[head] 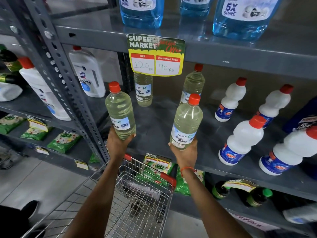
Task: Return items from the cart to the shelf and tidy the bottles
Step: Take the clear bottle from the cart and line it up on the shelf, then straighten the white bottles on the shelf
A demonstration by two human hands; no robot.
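My left hand (118, 143) grips the base of a clear bottle of pale yellow liquid with a red cap (120, 110), held upright in front of the grey middle shelf (154, 124). My right hand (185, 153) holds a second matching bottle (186, 124) from below, tilted slightly right. Two more of the same bottles stand at the back of the shelf, one (143, 90) behind the price tag and one (193, 83) to its right. The wire cart (137, 200) with red corners sits below my arms.
Several white red-capped bottles (243, 140) stand on the shelf's right side. A yellow price sign (156, 57) hangs from the upper shelf edge, under big blue bottles (243, 16). A slotted steel upright (56, 66) stands on the left, with white jugs (87, 74) and green packets (63, 141) around it.
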